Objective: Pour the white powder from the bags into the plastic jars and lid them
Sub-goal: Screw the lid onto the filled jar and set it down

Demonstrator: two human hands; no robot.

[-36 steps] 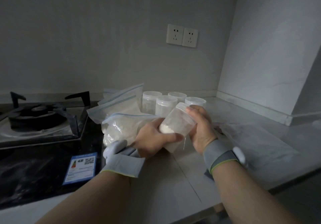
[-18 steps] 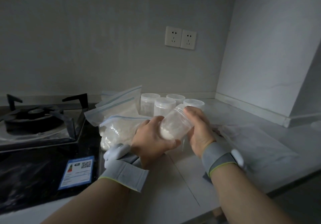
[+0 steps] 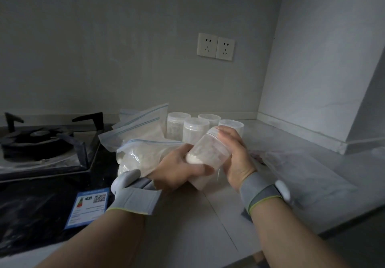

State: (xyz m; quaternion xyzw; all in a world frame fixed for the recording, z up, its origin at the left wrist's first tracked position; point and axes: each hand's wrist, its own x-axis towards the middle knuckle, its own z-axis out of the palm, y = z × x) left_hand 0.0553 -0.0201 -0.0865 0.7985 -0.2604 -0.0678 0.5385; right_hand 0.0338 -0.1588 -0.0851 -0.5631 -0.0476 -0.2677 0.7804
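- One clear plastic jar is held tilted above the surface between two hands; a small heap of white powder lies at its lower end
- The left hand wraps its grip round the jar's base end, thumb across the wall; the right hand curls its grip round the neck end
- Four more jars, round, translucent and lidded, stand close together behind the hands
- At least three zip bags with blue seal lines lie left of them; the nearest bulges with lumpy powder, the others are partly hidden
- One flat, crinkled clear bag lies on the right
- Whether the held jar wears a lid is hard to tell, as fingers cover that end
- Two grey wristbands, two wall sockets, one black gas hob cut off at left, one blue label
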